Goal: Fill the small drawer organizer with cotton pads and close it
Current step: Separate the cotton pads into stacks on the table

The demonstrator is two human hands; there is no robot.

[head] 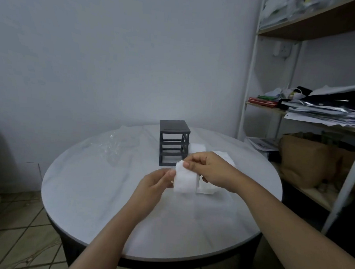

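A small dark grey drawer organizer (173, 143) stands upright near the back of the round white table (99, 202); its slots look hollow. In front of it, both hands hold a stack of white cotton pads (185, 180) above the table. My right hand (209, 169) pinches the stack's top edge. My left hand (156, 183) touches its left side with the fingertips. More white pads (197, 148) lie beside the organizer on the right, and another pile (205, 189) sits under my right hand.
Crumpled clear plastic wrap (118, 145) lies at the table's back left. A white-framed shelf (249, 76) with papers, bags and a brown paper bag (307, 159) stands close on the right. Tiled floor shows at the lower left.
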